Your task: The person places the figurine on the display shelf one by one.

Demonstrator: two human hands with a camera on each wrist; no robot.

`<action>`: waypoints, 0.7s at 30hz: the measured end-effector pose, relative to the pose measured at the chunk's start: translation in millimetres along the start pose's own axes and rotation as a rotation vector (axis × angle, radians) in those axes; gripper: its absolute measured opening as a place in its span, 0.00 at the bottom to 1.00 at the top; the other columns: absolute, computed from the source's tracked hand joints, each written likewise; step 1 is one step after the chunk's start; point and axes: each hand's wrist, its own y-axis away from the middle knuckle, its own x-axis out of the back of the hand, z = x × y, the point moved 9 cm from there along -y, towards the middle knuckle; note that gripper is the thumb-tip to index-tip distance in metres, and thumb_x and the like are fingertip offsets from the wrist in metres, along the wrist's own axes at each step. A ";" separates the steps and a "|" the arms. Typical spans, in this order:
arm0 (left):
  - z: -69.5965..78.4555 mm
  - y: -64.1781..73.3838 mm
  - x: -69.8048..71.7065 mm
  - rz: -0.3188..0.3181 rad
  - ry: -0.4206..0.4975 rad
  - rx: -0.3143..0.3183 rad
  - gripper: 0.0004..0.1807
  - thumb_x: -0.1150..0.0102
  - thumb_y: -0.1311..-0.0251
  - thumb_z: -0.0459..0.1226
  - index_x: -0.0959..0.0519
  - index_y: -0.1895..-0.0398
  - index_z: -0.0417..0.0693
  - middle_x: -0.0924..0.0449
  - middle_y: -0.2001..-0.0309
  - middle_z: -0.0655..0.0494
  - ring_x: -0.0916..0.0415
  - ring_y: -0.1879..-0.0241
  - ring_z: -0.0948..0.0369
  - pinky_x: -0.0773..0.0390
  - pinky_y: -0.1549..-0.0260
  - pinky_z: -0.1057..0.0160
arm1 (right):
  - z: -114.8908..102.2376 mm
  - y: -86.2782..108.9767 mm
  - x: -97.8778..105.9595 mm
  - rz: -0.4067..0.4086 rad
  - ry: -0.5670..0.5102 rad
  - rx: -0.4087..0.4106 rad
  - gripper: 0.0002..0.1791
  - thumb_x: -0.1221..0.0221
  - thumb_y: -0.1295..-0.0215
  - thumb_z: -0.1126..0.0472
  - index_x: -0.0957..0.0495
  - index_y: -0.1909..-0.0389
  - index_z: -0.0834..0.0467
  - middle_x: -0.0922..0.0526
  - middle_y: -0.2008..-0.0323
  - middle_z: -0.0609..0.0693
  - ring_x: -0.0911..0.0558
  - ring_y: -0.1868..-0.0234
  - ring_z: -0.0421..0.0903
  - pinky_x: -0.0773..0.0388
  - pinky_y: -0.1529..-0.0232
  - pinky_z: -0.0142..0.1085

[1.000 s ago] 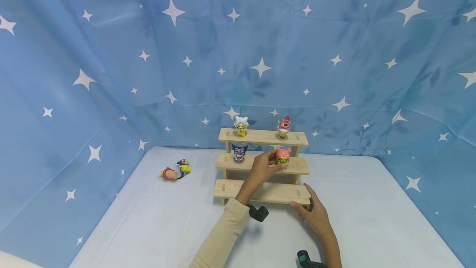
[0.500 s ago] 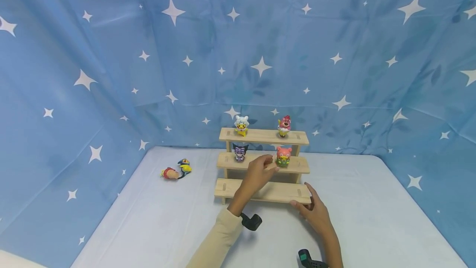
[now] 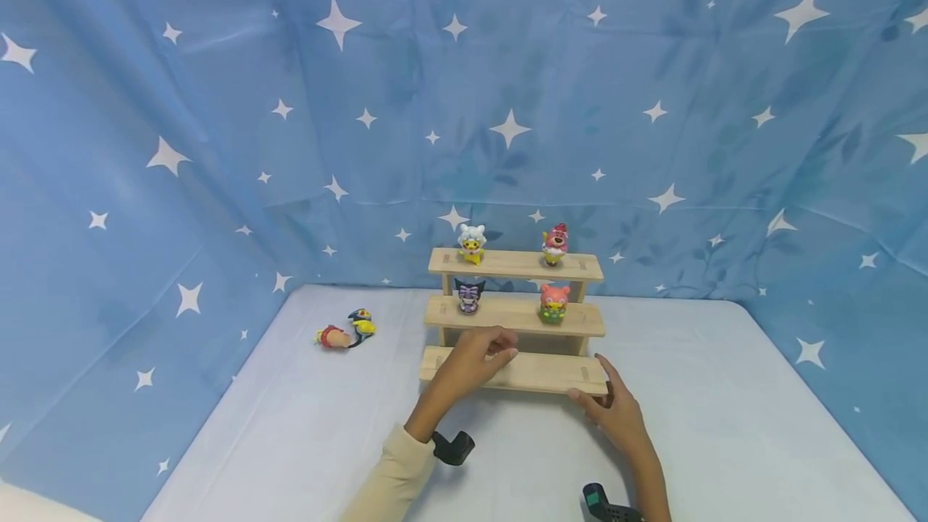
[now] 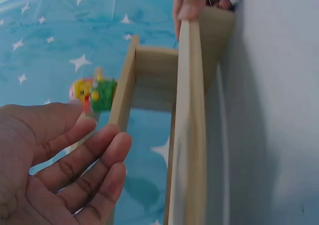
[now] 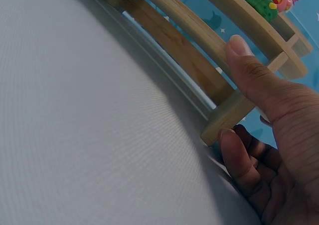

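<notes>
A three-tier wooden display stand (image 3: 551, 373) stands on the white table. My right hand (image 3: 618, 416) grips the right end of its bottom tier; in the right wrist view the thumb (image 5: 241, 51) lies on the plank and the fingers curl by the end leg. My left hand (image 3: 471, 357) holds nothing and hovers over the bottom tier, fingers loosely bent. On the middle tier, a pink-headed figurine with a green base (image 3: 554, 304) stands at the right and a purple-and-black eared figurine (image 3: 468, 296) at the left. A white-hooded yellow figurine (image 3: 471, 245) and a red-capped pink bear figurine (image 3: 555, 245) occupy the top tier.
Left of the stand, a peach-and-red figurine (image 3: 333, 337) lies on its side on the table, close to a yellow, black and blue figurine (image 3: 361, 324). A blue star-patterned curtain (image 3: 580, 87) hangs behind and around the table.
My left hand has let go of the pink-headed figurine, which stays on the middle tier, and has drawn back down and to the left. My right hand keeps its place on the stand.
</notes>
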 end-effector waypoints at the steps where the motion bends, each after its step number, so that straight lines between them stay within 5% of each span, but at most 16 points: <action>1: -3.8 2.2 2.5 0.004 0.000 0.003 0.13 0.43 0.32 0.40 0.19 0.51 0.42 0.15 0.57 0.54 0.19 0.57 0.64 0.20 0.55 0.69 | -0.3 -0.2 -0.3 -0.002 -0.003 0.001 0.51 0.34 0.40 0.43 0.51 0.23 0.56 0.18 0.61 0.57 0.22 0.74 0.41 0.24 0.73 0.31; 5: -18.0 11.2 12.5 -0.027 0.014 0.042 0.13 0.43 0.32 0.42 0.19 0.53 0.43 0.16 0.60 0.57 0.20 0.60 0.65 0.21 0.58 0.69 | 0.8 -0.2 0.3 -0.003 0.008 -0.009 0.52 0.34 0.41 0.42 0.51 0.23 0.55 0.18 0.62 0.57 0.22 0.74 0.41 0.24 0.73 0.31; 14: -34.6 27.4 37.1 -0.220 0.003 0.028 0.14 0.46 0.30 0.43 0.20 0.51 0.44 0.17 0.60 0.54 0.20 0.59 0.62 0.21 0.57 0.65 | -0.4 -1.5 3.8 0.006 0.005 0.005 0.51 0.35 0.40 0.43 0.51 0.23 0.56 0.19 0.65 0.55 0.23 0.76 0.41 0.25 0.75 0.31; 21: -55.3 45.4 72.7 -0.179 -0.013 0.083 0.13 0.47 0.29 0.42 0.20 0.52 0.43 0.16 0.62 0.52 0.19 0.61 0.58 0.21 0.60 0.63 | -0.3 0.2 0.3 -0.005 0.001 -0.005 0.51 0.35 0.39 0.44 0.52 0.23 0.57 0.19 0.65 0.56 0.22 0.76 0.41 0.25 0.75 0.31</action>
